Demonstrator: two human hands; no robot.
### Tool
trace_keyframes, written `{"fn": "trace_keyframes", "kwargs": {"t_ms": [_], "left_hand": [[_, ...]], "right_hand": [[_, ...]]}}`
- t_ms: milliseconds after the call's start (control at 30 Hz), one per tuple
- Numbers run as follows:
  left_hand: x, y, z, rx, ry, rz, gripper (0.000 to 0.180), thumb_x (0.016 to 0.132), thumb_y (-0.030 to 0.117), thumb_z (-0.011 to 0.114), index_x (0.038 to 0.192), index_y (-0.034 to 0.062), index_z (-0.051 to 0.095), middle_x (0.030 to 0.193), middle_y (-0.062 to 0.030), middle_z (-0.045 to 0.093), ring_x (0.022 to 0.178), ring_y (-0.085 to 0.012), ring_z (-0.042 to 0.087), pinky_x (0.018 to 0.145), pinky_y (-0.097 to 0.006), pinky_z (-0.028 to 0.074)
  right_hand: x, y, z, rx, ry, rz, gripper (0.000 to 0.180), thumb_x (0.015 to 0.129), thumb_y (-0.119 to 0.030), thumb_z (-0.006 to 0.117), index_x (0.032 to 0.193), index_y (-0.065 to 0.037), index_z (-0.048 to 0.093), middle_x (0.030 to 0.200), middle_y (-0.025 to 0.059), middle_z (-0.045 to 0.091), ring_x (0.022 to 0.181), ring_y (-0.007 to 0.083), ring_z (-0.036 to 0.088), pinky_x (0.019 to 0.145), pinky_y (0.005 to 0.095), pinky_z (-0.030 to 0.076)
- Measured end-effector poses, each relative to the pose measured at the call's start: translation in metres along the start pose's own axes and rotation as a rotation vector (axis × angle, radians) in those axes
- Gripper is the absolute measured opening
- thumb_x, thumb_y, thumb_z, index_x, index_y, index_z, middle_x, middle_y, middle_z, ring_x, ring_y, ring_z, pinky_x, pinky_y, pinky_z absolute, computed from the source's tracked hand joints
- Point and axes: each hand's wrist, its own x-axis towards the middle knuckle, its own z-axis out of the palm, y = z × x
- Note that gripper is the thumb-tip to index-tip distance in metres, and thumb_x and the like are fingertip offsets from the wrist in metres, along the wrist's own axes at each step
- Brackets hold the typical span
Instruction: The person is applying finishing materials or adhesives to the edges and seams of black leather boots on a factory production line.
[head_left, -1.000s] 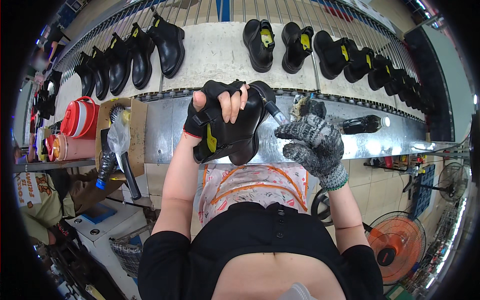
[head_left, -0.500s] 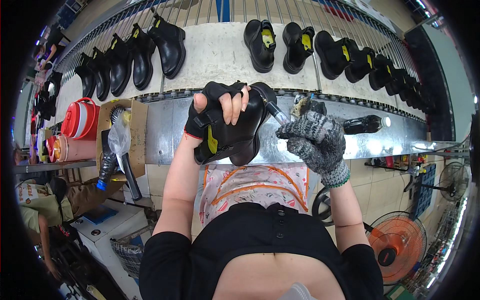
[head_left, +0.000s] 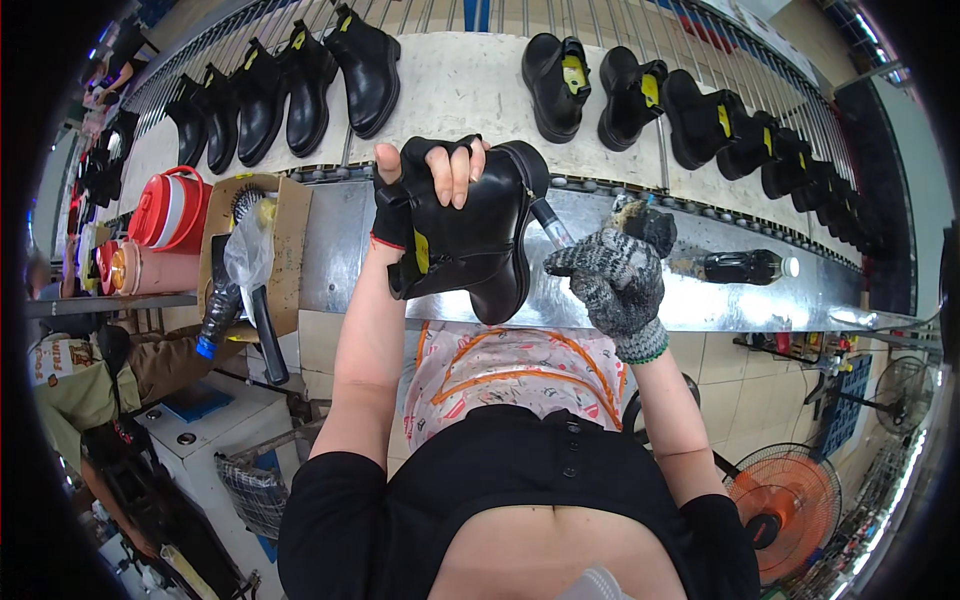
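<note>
My left hand (head_left: 435,180), in a black fingerless glove, is closed round a black ankle boot (head_left: 462,235) and holds it tilted above the metal bench edge. A yellow lining shows at the boot's opening. My right hand (head_left: 612,285), in a grey and black knitted glove, pinches a slim dark marker-like pen (head_left: 551,222). The pen's far end meets the boot near the sole edge; its tip is hard to make out. Just beyond the right hand lies a dark, stained lump, perhaps a rag (head_left: 645,225), on the bench.
Black boots (head_left: 365,80) stand in rows on a pale conveyor (head_left: 450,75) behind a chain edge. A bottle of dark liquid (head_left: 745,267) lies on the metal bench (head_left: 340,230). At left are a cardboard box (head_left: 287,250) with brushes and red jugs (head_left: 172,215). An orange fan (head_left: 785,510) stands lower right.
The held boot has risen slightly, with its toe and sole turned a little. The pen has stayed close against the sole edge. Conveyor boots appear shifted rightward in the picture.
</note>
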Motion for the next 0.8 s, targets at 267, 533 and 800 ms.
{"fn": "trace_keyframes", "kwargs": {"t_ms": [267, 533, 800], "left_hand": [[-0.006, 0.011, -0.027, -0.045, 0.113, -0.004, 0.075, 0.085, 0.072, 0.021, 0.051, 0.0102, 0.046, 0.055, -0.0033, 0.048, 0.078, -0.0190, 0.041, 0.098, -0.033, 0.026], [-0.011, 0.016, -0.053, -0.108, 0.093, 0.005, 0.075, 0.085, 0.073, 0.022, 0.054, 0.0100, 0.047, 0.060, -0.0030, 0.048, 0.080, -0.0183, 0.040, 0.098, -0.032, 0.025], [-0.017, 0.017, -0.071, -0.136, 0.088, 0.017, 0.079, 0.084, 0.075, 0.021, 0.056, 0.0079, 0.052, 0.061, -0.0045, 0.050, 0.079, -0.0182, 0.040, 0.095, -0.031, 0.027]], "right_hand": [[-0.007, 0.012, 0.047, -0.049, 0.031, 0.000, 0.015, 0.079, -0.027, 0.060, 0.090, -0.026, 0.070, 0.074, -0.0023, 0.056, 0.066, 0.0175, 0.054, 0.055, 0.0326, 0.041], [-0.012, 0.017, 0.071, 0.446, 0.016, 0.203, 0.014, 0.080, -0.017, 0.057, 0.080, -0.012, 0.070, 0.078, 0.0016, 0.065, 0.066, 0.0179, 0.058, 0.060, 0.0287, 0.046], [-0.021, 0.026, 0.079, 0.498, -0.026, 0.279, 0.021, 0.085, -0.020, 0.051, 0.078, -0.009, 0.068, 0.078, 0.0054, 0.065, 0.069, 0.0230, 0.061, 0.062, 0.0311, 0.047]]}}
